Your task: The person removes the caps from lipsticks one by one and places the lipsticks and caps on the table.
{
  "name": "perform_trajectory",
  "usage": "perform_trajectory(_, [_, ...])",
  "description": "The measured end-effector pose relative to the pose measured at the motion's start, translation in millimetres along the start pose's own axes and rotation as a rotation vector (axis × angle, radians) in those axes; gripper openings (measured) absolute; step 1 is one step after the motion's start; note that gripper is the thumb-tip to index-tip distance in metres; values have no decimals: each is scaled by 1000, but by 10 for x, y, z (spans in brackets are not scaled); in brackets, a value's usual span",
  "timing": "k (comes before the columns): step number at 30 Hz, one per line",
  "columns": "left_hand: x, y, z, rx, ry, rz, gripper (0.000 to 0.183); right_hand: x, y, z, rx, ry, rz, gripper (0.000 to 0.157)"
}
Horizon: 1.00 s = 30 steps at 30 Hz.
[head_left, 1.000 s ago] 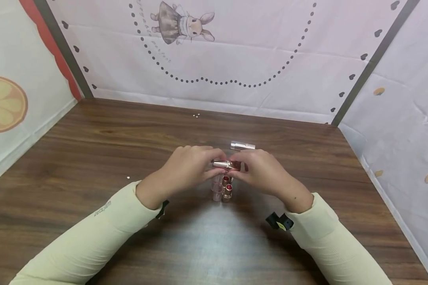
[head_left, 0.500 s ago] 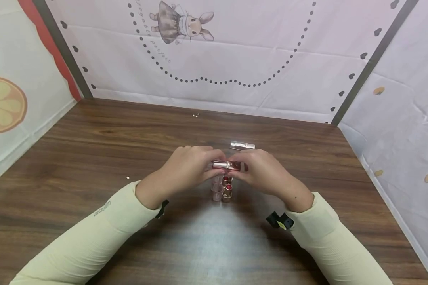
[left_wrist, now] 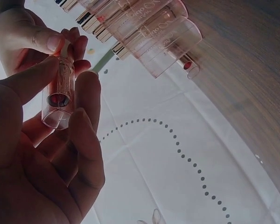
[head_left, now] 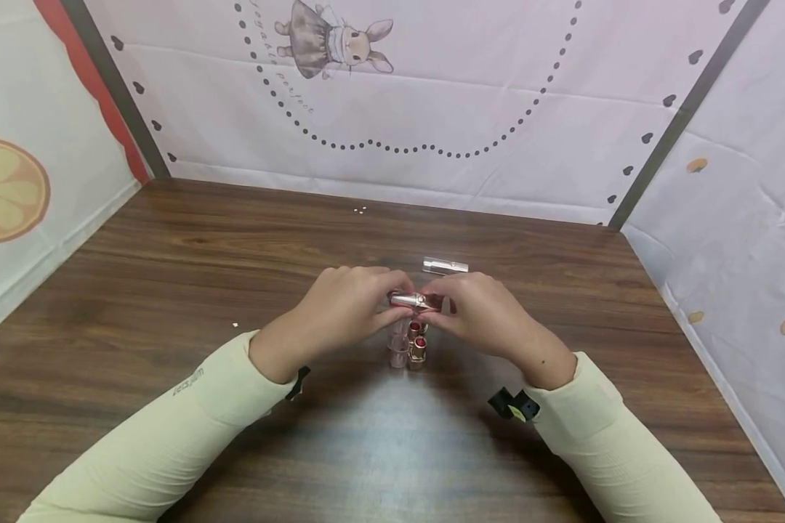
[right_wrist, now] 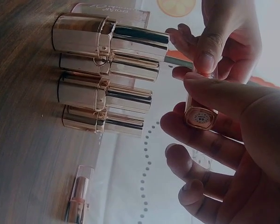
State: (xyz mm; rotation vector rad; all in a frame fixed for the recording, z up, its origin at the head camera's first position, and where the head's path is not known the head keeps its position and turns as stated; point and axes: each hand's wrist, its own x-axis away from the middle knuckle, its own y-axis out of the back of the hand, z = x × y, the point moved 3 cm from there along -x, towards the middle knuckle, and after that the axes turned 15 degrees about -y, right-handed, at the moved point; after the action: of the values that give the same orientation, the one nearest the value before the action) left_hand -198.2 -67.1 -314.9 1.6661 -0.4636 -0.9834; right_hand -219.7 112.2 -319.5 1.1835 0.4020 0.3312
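Rose-gold lipstick, clear pink cap seemingly on — pinched mid-frame by left hand and right hand; red-tipped gold lipsticks below stand uncapped.

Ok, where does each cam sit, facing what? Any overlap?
Head: worn on the head, facing forward and down at the table; left hand, right hand and sleeves show.
Left wrist: on that wrist, facing the held lipstick and clear caps; both hands show.
Right wrist: on that wrist, facing the held lipstick and gold tubes; both hands show.
Shared: both wrist views catch the held lipstick, from opposite ends.
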Motion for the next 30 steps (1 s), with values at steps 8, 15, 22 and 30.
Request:
perform_trajectory(8, [-6, -5, 3, -2, 3, -3, 22, 3, -3, 0, -2, -8, 4, 10])
perform_trajectory(15, [2, -6, 6, 3, -15, -7, 22, 1, 4, -7, 1, -3, 15, 15])
perform_trajectory(22, [15, -25, 2, 4, -31, 0, 20, 4, 3, -7, -5, 2, 36, 16])
perform_trajectory(30, [11, -35, 0, 5, -39, 10, 22, 5, -3, -13, -1, 21, 34, 15])
